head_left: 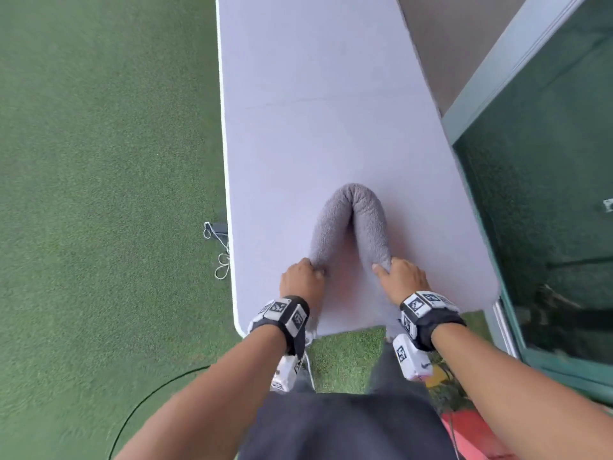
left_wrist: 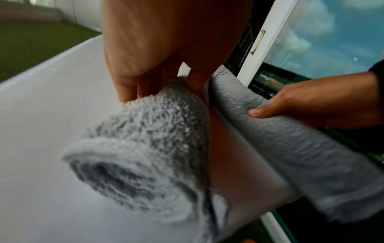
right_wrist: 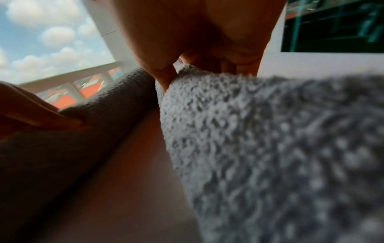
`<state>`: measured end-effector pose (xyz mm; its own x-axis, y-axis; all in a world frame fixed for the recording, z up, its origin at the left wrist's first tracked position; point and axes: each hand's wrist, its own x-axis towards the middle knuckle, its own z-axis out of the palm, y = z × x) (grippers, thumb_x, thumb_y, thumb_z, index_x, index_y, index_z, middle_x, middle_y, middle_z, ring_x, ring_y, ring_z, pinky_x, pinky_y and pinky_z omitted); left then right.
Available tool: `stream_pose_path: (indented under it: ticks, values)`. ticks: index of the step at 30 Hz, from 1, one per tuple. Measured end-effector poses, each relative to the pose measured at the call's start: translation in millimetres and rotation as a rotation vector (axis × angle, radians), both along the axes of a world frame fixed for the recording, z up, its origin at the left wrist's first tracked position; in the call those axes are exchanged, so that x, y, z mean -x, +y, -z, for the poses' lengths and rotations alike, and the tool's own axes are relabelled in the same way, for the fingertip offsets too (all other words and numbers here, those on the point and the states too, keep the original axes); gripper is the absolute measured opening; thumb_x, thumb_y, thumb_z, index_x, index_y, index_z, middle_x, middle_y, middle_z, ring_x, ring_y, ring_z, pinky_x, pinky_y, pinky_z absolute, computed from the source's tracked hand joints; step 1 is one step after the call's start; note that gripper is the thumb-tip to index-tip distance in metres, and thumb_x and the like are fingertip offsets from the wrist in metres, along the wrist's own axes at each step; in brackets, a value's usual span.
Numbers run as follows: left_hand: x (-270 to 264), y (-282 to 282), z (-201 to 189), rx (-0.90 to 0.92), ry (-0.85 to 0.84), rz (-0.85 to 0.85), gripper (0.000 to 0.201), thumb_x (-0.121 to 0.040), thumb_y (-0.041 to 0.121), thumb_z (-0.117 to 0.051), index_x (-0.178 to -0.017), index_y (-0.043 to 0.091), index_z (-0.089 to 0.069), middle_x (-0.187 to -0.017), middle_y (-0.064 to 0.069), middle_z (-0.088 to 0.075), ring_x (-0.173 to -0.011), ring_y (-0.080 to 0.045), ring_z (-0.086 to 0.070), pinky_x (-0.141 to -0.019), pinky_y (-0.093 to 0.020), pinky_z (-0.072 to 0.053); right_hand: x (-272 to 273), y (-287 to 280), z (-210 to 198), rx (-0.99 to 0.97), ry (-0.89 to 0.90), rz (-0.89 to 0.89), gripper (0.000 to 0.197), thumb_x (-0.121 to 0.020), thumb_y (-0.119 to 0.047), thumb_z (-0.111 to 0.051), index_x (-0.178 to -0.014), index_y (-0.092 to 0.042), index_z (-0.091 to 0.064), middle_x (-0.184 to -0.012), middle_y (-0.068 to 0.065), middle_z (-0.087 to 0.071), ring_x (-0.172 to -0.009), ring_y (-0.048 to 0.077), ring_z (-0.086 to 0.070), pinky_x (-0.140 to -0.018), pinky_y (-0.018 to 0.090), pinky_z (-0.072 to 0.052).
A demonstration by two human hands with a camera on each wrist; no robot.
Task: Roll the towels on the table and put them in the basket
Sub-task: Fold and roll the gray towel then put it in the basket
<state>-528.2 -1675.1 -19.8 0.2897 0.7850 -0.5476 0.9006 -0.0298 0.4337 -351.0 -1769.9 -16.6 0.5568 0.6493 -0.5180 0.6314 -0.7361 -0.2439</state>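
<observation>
One grey rolled towel (head_left: 351, 220) on the white surface (head_left: 315, 94), bent into an upside-down U with the bend pointing away. Left hand (head_left: 300, 277) grips one end, right hand (head_left: 403, 280) grips the other, fingers curled round the roll. Green turf (head_left: 99, 161) sits left of the surface, a glass panel (head_left: 547, 194) on the right, and a looped cord (head_left: 220, 257) hangs off the left edge. Only the left wrist view shows the spiral end of the roll (left_wrist: 133, 177). No basket in any view.
</observation>
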Motion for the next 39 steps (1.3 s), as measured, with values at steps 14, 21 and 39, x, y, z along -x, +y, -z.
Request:
stream_pose_path:
  ticks: [14, 21, 39]
  values:
    - [7.9, -44.5, 15.5, 0.207, -0.241, -0.165, 0.032, -0.088, 0.031, -0.06, -0.091, 0.0, -0.064, -0.093, -0.02, -0.068, -0.089, -0.035, -0.064, -0.078, -0.041, -0.052, 44.6, 6.7, 0.4, -0.052, 0.147, 0.322, 0.038, -0.09, -0.038, -0.06, -0.109, -0.006, -0.061, -0.114, 0.021, -0.064, -0.105, 0.039, -0.058, -0.082, 0.037, -0.044]
    - [1.6, -62.0, 7.3, 0.145, -0.146, 0.084, 0.036, -0.09, 0.037, -0.058, -0.099, 0.003, -0.053, -0.097, -0.021, -0.065, -0.089, -0.035, -0.061, -0.072, -0.037, -0.045, 65.4, 5.2, -6.0, -0.065, 0.189, 0.347, 0.09, -0.075, -0.068, -0.061, -0.131, -0.001, -0.036, -0.136, 0.02, -0.045, -0.125, 0.036, -0.044, -0.101, 0.044, -0.036]
    - [354.5, -66.6, 28.9, 0.405, 0.122, -0.082, 0.025, -0.093, 0.026, -0.051, -0.117, 0.027, -0.06, -0.112, -0.001, -0.069, -0.1, -0.012, -0.063, -0.08, -0.017, -0.042, 147.0, 99.4, 5.0, 0.027, -0.246, -0.251, 0.104, -0.052, -0.065, -0.076, -0.129, -0.01, -0.033, -0.121, 0.014, -0.051, -0.108, 0.033, -0.053, -0.087, 0.044, -0.042]
